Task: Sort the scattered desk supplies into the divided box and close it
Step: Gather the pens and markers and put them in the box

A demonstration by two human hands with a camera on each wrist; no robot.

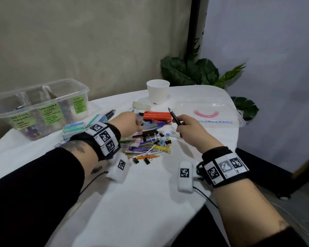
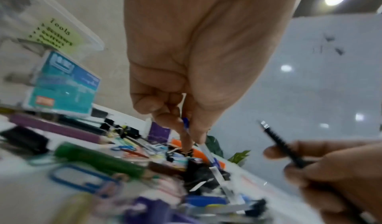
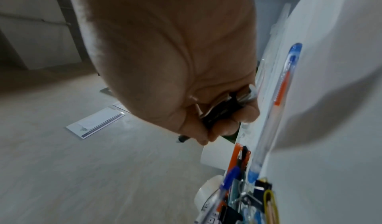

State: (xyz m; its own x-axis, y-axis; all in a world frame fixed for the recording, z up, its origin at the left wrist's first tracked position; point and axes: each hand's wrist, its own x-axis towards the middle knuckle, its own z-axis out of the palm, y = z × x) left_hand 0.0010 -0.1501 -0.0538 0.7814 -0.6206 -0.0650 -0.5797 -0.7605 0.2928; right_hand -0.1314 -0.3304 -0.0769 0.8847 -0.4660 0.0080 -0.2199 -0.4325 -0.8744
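Early going — your right hand (image 1: pixel 187 127) grips a black pen (image 1: pixel 174 115), left hand (image 1: pixel 128 123) pinches a blue pen (image 2: pixel 187 126); most supplies (image 1: pixel 146 139) lie right of the divided box (image 1: pixel 41 104), lid (image 1: pixel 209 111) off.

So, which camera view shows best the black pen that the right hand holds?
The head view: the slim black pen shows from tip to the right hand pinching it. The left wrist view shows its front half, blurred. The right wrist view shows mostly the fingers hiding it.
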